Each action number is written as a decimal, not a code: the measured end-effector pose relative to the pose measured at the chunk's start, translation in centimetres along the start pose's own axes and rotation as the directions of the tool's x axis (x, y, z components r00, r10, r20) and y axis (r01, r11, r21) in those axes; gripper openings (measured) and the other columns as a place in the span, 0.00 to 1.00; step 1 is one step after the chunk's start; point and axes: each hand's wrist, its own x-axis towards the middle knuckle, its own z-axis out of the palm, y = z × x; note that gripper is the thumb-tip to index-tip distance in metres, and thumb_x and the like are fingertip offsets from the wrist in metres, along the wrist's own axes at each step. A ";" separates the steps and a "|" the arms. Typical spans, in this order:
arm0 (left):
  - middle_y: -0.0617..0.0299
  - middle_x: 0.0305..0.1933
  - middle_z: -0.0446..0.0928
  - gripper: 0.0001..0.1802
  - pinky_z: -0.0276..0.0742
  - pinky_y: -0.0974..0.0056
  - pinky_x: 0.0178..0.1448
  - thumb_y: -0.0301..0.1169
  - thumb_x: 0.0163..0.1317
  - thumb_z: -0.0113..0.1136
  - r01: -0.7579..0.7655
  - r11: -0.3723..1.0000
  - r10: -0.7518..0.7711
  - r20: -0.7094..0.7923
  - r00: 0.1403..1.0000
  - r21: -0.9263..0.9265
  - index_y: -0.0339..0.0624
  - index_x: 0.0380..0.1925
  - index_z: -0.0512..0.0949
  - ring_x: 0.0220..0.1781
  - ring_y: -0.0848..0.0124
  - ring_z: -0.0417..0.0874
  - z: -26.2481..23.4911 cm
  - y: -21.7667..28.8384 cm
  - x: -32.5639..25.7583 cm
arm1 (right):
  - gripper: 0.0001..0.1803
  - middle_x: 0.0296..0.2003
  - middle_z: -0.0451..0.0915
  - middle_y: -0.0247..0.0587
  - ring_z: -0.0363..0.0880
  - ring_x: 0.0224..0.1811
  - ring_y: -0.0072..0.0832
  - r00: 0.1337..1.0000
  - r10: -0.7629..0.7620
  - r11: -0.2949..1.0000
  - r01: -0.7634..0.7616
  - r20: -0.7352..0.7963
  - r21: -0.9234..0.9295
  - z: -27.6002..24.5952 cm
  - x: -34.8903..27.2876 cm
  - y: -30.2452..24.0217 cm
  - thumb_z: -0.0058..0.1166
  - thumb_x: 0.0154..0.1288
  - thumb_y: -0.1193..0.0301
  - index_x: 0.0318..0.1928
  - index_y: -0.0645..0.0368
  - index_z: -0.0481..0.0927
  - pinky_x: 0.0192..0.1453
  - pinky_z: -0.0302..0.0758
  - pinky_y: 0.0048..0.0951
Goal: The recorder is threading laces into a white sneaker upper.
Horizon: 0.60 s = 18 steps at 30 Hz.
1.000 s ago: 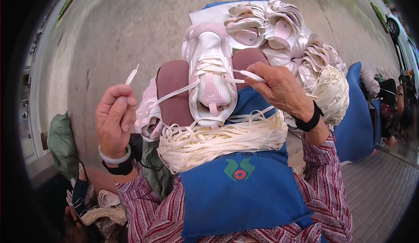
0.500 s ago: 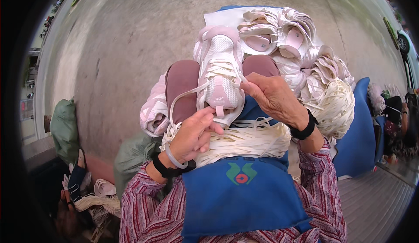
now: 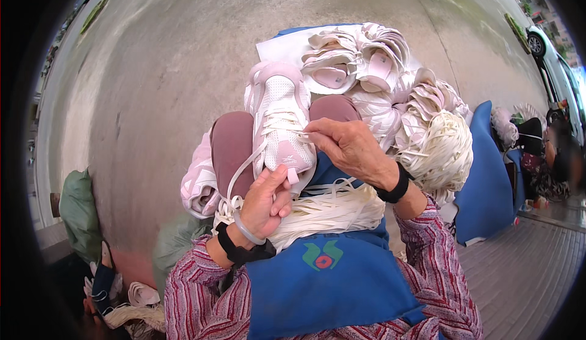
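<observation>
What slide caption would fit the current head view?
Left hand near the pull tab, right hand at the laces of a white-and-pink shoe upper.

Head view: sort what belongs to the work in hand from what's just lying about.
In the work:
- white-and-pink shoe, left hand at its near end
- lace, pinched by right hand
- lace bundle on the lap
- probably the stacked shoe parts

Apparently just around:
- green sack
- car

Wht/pink shoe upper [image 3: 281, 135], pt. laced
</observation>
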 end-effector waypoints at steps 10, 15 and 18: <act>0.69 0.19 0.66 0.13 0.64 0.74 0.25 0.40 0.71 0.51 0.063 0.997 -0.063 -0.002 0.998 -0.036 0.48 0.29 0.71 0.15 0.78 0.61 2.0 0.9 -0.6 | 0.09 0.30 0.72 0.45 0.76 0.29 0.46 0.968 -0.247 0.960 0.237 -0.052 -0.147 4.8 0.2 1.2 0.54 0.61 0.66 0.31 0.59 0.74 0.31 0.72 0.44; 0.69 0.20 0.67 0.09 0.65 0.74 0.25 0.37 0.70 0.53 0.069 0.998 -0.069 0.128 0.989 0.001 0.48 0.31 0.71 0.15 0.78 0.61 1.4 0.9 -0.8 | 0.09 0.31 0.73 0.46 0.77 0.32 0.47 0.961 -0.240 0.970 0.234 -0.137 -0.062 5.8 -1.0 2.1 0.53 0.61 0.66 0.32 0.59 0.73 0.33 0.73 0.45; 0.69 0.21 0.68 0.09 0.65 0.73 0.26 0.38 0.70 0.53 0.070 0.998 -0.068 0.115 0.991 -0.009 0.48 0.33 0.71 0.15 0.78 0.61 1.4 1.0 -0.8 | 0.09 0.29 0.73 0.45 0.77 0.32 0.47 0.961 -0.249 0.966 0.238 -0.120 -0.102 5.6 -0.5 2.2 0.53 0.61 0.67 0.32 0.59 0.73 0.33 0.73 0.45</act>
